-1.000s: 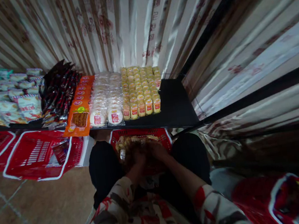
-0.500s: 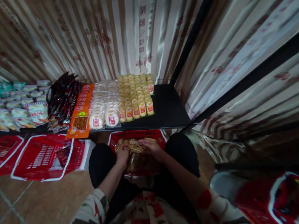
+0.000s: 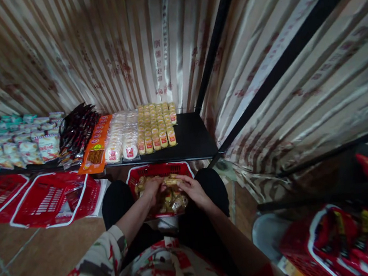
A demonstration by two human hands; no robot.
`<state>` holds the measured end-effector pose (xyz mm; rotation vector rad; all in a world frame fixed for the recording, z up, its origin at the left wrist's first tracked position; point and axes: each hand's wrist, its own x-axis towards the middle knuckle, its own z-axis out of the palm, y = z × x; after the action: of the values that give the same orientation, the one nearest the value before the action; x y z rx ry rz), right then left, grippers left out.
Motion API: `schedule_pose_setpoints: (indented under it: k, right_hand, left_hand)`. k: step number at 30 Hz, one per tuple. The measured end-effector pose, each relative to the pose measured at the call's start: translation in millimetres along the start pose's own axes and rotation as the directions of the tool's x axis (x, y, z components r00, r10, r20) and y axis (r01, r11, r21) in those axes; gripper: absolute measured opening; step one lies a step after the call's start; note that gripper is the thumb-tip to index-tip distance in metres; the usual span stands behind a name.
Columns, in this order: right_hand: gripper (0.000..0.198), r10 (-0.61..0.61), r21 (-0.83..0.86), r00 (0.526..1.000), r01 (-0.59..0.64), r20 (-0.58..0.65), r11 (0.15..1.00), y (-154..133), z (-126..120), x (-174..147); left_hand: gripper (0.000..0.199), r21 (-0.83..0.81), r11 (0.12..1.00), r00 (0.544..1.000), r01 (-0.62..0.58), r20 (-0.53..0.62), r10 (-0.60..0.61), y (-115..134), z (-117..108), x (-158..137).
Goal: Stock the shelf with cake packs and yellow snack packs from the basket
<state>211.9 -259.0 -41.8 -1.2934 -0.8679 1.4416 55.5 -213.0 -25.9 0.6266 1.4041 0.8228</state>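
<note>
A red shopping basket (image 3: 131, 176) stands between my knees, under the shelf's front edge. Clear-wrapped yellowish snack packs (image 3: 170, 199) lie inside it. Over the basket, my left hand (image 3: 153, 188) and my right hand (image 3: 192, 189) meet at a yellow snack pack (image 3: 172, 181). The fingers of my right hand close on its right end. My left fingers are curled at its left end, partly hidden by the back of the hand. Similar yellow snack packs (image 3: 156, 132) stand in tight rows on the black shelf (image 3: 190, 137) just ahead.
Left of the yellow rows are round white packs (image 3: 129, 149), an orange bag (image 3: 93, 154), dark packets (image 3: 76, 129) and teal-and-white bags (image 3: 30, 144). More red baskets (image 3: 51, 196) sit at lower left. A filled red basket (image 3: 303, 249) is at lower right. A striped curtain (image 3: 108, 53) hangs behind.
My view has turned a little to the right, so the shelf appears farther left. My hands have shifted over the basket, and a yellow pack now shows more plainly between them.
</note>
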Motion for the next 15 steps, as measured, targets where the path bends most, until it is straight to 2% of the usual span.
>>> schedule_pose_setpoints:
  k: [3, 5, 10, 15]
  right_hand:
    - [0.034, 0.062, 0.045, 0.99, -0.057, -0.127, 0.997, 3, -3, -2]
    - [0.028, 0.1, 0.088, 0.981, -0.086, -0.164, 0.992, 3, -5, -6]
    - [0.02, 0.146, 0.175, 0.976, -0.118, -0.159, 0.978, -7, -8, -17]
    - [0.017, 0.179, 0.257, 0.972, -0.136, -0.152, 0.957, -16, -5, -29]
  left_hand:
    - [0.007, 0.053, 0.999, 0.998, -0.005, 0.063, 0.002, 7, 2, -10]
    - [0.007, 0.086, 0.996, 0.996, -0.022, 0.09, 0.014, 9, 3, -15]
    - [0.01, 0.152, 0.983, 0.991, -0.105, 0.095, 0.091, 12, 8, -29]
    - [0.003, 0.197, 0.964, 0.98, -0.177, 0.13, 0.153, 15, 15, -44]
